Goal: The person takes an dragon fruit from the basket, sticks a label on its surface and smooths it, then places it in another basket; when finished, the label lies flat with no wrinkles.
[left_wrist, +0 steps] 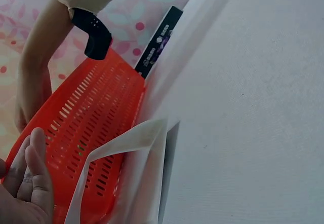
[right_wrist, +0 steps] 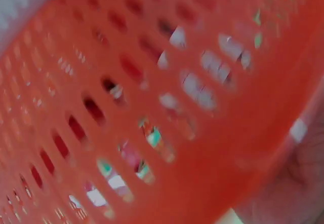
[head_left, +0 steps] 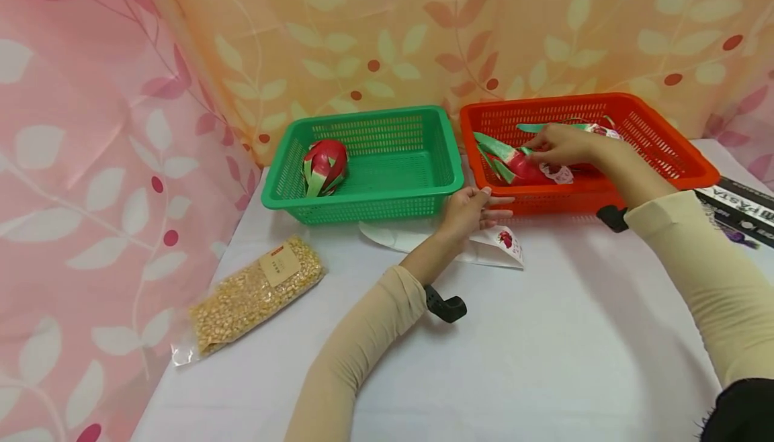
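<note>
My right hand [head_left: 559,145] reaches into the red basket [head_left: 544,199], its fingers curled on a pink dragon fruit [head_left: 527,170] with green leaf tips. A second dragon fruit [head_left: 580,127] lies behind that hand, partly hidden. My left hand [head_left: 467,210] is at the red basket's near left corner, beside the green basket, with its fingers extended. In the left wrist view those fingers [left_wrist: 39,176] lie against the red basket's side. Another dragon fruit [head_left: 325,163] sits in the left part of the green basket [head_left: 363,204]. The basket wall mostly blocks the right wrist view.
A folded white paper [head_left: 491,250] with a dragon fruit picture lies below the left hand. On the table's left is a clear bag of yellow kernels [head_left: 260,294]. A black box marked PASTA [head_left: 740,210] lies right of the red basket. A patterned curtain [head_left: 375,32] hangs behind.
</note>
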Action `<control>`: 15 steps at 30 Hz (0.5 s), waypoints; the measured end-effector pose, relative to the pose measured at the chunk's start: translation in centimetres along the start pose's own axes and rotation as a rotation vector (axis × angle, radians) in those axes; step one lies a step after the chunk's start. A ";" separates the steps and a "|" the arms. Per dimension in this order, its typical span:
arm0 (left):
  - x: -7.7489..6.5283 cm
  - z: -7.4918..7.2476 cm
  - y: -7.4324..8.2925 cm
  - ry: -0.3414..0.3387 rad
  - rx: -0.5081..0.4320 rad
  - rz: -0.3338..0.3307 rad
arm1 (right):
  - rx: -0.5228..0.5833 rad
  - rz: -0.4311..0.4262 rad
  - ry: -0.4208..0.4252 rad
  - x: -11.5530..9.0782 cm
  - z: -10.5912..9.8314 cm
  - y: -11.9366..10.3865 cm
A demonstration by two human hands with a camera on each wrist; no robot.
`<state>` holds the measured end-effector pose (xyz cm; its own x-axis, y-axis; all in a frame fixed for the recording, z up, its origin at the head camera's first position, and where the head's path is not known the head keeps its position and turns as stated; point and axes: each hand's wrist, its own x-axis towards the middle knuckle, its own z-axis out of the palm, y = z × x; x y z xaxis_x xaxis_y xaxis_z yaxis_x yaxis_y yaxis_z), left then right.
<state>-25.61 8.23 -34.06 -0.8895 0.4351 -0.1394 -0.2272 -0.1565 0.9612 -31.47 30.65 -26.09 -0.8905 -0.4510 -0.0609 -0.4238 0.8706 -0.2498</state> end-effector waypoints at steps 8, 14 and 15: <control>-0.3 -0.9 0.5 -0.016 -0.006 0.000 | -0.052 0.051 -0.083 1.6 0.3 0.1; -1.1 -2.2 1.1 -0.015 0.025 -0.016 | -0.145 0.024 0.016 3.0 0.4 -0.2; -1.4 -2.6 1.2 -0.018 0.043 -0.010 | -0.148 0.018 0.057 3.1 0.5 -0.5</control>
<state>-25.68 5.11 -33.31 -0.8799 0.4523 -0.1455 -0.2188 -0.1141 0.9691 -33.92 28.69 -26.67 -0.9044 -0.4265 -0.0082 -0.4235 0.8999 -0.1039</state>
